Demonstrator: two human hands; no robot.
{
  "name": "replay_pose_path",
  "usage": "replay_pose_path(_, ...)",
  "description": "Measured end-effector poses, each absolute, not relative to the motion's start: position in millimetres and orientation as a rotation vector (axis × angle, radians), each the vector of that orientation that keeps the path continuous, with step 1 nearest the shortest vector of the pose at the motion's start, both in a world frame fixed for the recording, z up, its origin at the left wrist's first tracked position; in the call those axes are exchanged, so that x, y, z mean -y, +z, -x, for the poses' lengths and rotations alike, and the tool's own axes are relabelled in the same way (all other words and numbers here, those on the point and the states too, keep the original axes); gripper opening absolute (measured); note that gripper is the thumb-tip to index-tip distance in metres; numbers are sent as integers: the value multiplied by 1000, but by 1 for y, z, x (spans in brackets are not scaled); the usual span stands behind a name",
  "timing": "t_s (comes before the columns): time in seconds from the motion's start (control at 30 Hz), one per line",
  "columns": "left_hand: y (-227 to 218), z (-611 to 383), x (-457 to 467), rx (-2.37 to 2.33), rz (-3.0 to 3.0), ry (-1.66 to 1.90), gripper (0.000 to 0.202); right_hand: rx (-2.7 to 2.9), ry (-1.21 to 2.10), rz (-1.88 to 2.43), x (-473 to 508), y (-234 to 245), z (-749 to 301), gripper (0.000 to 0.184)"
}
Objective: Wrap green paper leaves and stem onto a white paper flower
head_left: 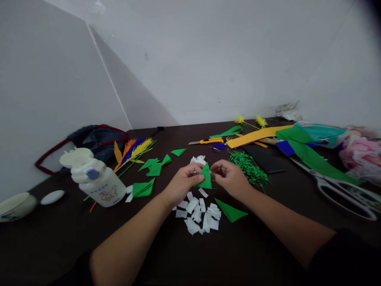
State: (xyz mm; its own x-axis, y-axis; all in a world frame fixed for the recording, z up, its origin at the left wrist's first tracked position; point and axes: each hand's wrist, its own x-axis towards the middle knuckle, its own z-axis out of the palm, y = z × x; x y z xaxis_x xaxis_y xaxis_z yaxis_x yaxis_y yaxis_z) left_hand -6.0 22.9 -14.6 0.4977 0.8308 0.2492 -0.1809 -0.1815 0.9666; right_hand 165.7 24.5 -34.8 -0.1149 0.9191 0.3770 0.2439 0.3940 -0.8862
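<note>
On the head camera, both hands meet over the middle of the dark tabletop [59, 238]. The left hand [182, 182] pinches a green triangle [205, 177] between thumb and curled fingers and holds it upright, point up, just clear of the surface. The right hand [228, 177] has its fingers bunched, with thumb and forefinger closed on the triangle's right edge.

Just below the hands, toward the near edge, lies a heap of white paper scraps [199, 215]. A second green triangle piece [231, 211] lies flat just right of the heap. Behind the right hand I see a tuft of shredded green paper [249, 167], touching a flat black slab [263, 159].

Toward the left edge a white glue bottle [95, 179] lies tilted. Folded green pieces [154, 166] and coloured paper plumes [133, 150] lie between it and the hands. A pale bowl [14, 205] sits at the left edge.

Near the far edge a yellow utility knife [208, 141] lies beside a long yellow strip [256, 137]. Large scissors [347, 191] lie along the right edge.
</note>
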Motion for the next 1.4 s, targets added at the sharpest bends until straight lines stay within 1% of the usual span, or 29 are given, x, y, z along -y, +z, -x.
replay_pose_path(0.13,-15,7,-24,-573,-1565,956,7,1545,900,1041,-22,-31,-164,13)
replay_pose_path(0.3,-21,9,-27,-723,-1529,896,11,1389,1093,982,-21,-30,-163,11)
replay_pose_path(0.4,-22,11,-29,-801,-1496,875,13,1301,1130,966,-24,-31,-166,9)
replay_pose_path(0.53,-20,14,-31,-878,-1471,710,13,1269,1155,984,-29,-33,-172,9)
replay_pose_path(0.63,-18,13,-30,-815,-1407,764,13,1332,1100,1028,-29,-32,-175,10)
replay_pose_path(0.83,-14,4,-21,-620,-1139,878,13,1567,802,1091,-26,-33,-174,12)
replay_pose_path(1.03,-11,2,-18,-598,-1022,965,16,1580,870,1024,-25,-37,-173,13)
replay_pose_path(1.13,-12,4,-20,-604,-983,994,16,1676,826,978,-24,-34,-173,16)
replay_pose_path(1.27,-12,6,-21,-615,-1028,952,16,1736,689,977,-22,-29,-174,9)
replay_pose_path(1.4,-11,6,-21,-650,-1062,983,15,1667,795,1038,-21,-28,-174,7)
